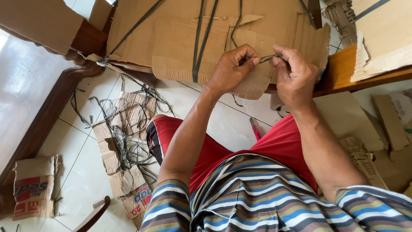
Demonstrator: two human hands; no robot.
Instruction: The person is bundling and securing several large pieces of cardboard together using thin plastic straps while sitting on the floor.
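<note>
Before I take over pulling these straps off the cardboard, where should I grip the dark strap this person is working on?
Grip the free stretch of the dark strap between the left hand and right hand, coming from the near side. There it lifts off the cardboard, so fingertips can likely pinch it; the other straps seem to lie flat against the board.

A flattened cardboard sheet (180, 38) lies far across the middle, with straps (201, 38) running over it. Just near of its right part, the left hand (231, 68) and right hand (294, 75) sit side by side, pinching a thin strap end (267, 57) between them. On the floor (81, 172) to the left, a tangle of loose straps (128, 137) lies on cardboard scraps (124, 180). A folded box (34, 187) lies at near left. More cardboard pieces (386, 124) lie at right.
</note>
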